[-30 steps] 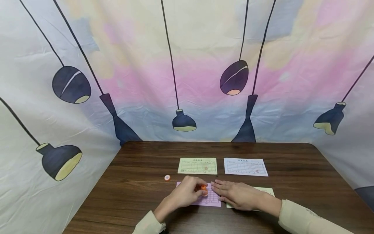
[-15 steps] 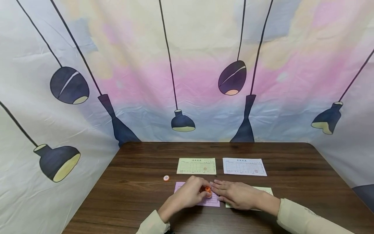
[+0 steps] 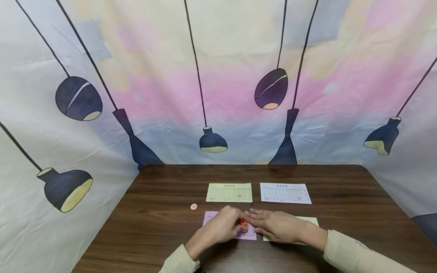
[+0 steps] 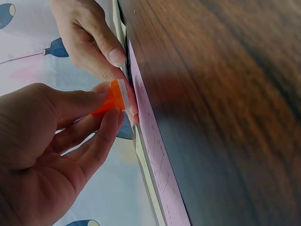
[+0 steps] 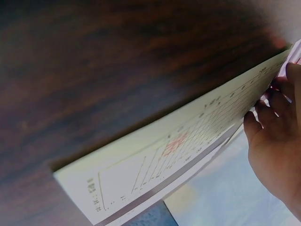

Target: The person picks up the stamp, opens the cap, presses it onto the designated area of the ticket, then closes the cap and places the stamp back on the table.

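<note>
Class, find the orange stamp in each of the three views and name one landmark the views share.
Head: the orange stamp sits low centre, held by the left hand on the pink form.
Left wrist: orange stamp left of centre, pinched against the pink form.
Right wrist: not in view.
Shared landmark: the right hand flat on the papers.

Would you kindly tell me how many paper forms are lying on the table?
4: a yellow form and a white form farther back, a pink form under the left hand, and a pale yellow form under the right hand.
</note>
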Available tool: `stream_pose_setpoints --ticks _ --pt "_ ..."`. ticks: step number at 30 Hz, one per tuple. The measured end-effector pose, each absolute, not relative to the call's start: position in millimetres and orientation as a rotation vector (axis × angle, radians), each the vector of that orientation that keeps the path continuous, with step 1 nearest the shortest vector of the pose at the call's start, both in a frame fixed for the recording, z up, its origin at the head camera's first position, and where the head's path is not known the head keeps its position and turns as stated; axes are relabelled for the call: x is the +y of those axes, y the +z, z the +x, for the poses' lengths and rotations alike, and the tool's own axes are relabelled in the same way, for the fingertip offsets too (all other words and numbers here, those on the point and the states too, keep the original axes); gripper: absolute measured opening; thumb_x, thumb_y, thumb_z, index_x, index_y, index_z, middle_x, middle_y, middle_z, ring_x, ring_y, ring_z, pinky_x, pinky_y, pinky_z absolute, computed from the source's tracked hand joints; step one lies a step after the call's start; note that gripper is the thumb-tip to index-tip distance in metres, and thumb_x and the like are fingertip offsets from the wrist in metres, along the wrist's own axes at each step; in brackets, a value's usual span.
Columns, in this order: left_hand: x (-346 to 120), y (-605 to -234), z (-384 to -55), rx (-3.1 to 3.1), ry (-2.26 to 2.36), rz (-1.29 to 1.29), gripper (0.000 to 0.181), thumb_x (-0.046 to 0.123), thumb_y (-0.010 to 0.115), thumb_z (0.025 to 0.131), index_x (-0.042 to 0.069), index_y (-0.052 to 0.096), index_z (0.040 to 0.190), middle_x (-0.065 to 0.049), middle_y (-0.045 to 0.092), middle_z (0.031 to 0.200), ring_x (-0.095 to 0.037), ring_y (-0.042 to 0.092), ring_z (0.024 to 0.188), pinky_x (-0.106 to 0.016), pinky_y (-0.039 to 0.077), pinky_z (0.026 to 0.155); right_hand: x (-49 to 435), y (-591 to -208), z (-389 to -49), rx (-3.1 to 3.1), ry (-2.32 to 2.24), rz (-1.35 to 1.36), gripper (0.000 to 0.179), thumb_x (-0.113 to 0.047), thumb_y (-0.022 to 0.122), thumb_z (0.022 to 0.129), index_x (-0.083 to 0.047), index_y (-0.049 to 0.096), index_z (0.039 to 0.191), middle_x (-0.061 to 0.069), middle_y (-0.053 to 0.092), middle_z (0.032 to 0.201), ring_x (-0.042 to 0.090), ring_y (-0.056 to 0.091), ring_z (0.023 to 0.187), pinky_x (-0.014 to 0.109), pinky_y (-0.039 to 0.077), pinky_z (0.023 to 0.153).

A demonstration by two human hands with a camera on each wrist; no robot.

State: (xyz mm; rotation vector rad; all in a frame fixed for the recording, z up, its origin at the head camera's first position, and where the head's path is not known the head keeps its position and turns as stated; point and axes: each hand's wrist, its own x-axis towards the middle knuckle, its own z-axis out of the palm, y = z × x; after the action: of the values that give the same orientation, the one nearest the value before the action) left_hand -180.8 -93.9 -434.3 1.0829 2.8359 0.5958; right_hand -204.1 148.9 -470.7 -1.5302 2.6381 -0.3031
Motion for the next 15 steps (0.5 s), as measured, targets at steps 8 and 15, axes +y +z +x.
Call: stream_pose_setpoints --ticks 8,15 --pt "-93.4 -435.0 -182.9 2.820 0.593 1.115 0.018 0.011 0.077 0.095 0.012 0.083 0.112 0.007 0.080 0.098 0.006 0.063 0.085 -0.013 0.051 0.077 149.1 -470.6 -204.4 2.637 -0.298 -1.533 0.052 -0.035 0.042 0.115 -0.022 0.036 0.165 0.005 0.048 0.164 0.027 0.049 0.151 0.045 0.051 0.113" --pt "-92.2 -435.2 -182.8 2.819 0.459 1.159 0.010 0.014 0.080 0.093 0.016 0.076 0.085 0.013 0.058 0.068 0.004 0.047 0.066 -0.012 0.039 0.063 149.8 -469.9 -205.4 2.641 -0.294 -1.568 0.050 -0.034 0.043 0.115 -0.018 0.042 0.162 0.006 0.050 0.163 0.027 0.050 0.150 0.044 0.052 0.112"
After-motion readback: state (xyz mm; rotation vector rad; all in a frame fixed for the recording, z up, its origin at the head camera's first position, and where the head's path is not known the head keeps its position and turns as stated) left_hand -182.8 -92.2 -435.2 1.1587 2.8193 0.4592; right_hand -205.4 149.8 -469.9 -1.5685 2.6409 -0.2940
